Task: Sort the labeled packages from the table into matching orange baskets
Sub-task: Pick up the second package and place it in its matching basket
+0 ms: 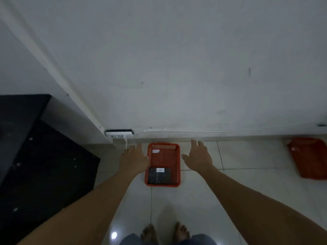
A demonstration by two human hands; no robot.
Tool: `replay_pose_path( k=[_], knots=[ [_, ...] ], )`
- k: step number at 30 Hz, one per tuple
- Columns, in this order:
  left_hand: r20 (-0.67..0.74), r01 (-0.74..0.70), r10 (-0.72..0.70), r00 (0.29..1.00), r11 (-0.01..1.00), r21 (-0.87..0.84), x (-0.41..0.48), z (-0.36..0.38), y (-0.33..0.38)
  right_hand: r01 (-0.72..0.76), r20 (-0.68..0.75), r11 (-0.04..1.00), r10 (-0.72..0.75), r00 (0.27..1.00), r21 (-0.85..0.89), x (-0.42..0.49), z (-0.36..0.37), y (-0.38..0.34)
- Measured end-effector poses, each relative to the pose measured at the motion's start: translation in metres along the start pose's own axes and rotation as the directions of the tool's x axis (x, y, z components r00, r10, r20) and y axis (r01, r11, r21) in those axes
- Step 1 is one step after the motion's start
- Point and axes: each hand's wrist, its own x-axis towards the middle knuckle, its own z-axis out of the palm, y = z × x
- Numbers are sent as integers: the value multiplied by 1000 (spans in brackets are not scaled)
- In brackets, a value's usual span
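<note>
An orange basket (163,160) stands on the tiled floor by the wall, with a small white label (155,151) on its far inner side. A black package (160,176) with a white label lies flat in the basket's near end. My left hand (135,159) hangs open just left of the basket, its thumb near the rim. My right hand (199,157) is open just right of the basket, fingers spread, holding nothing. A second orange basket (308,157) sits on the floor at the far right, blurred.
A black table (33,156) fills the left side. A white power strip (118,133) lies at the wall corner, with a white cable running right along the skirting. My bare feet (165,232) stand on the glossy floor tiles below the basket.
</note>
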Motion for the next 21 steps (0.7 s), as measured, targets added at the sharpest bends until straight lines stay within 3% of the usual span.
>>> replay_pose_path(
  k=[8,21],
  knots=[
    [-110,-64,79,991,989,135,-63,-114,39,74,-118,997,-77,990,-30,-67,-102,-31],
    [-178,-194,239,955,952,238,-172,-149,34,15,-300,1000,-15,954,-1,-189,-134,-30]
  ],
)
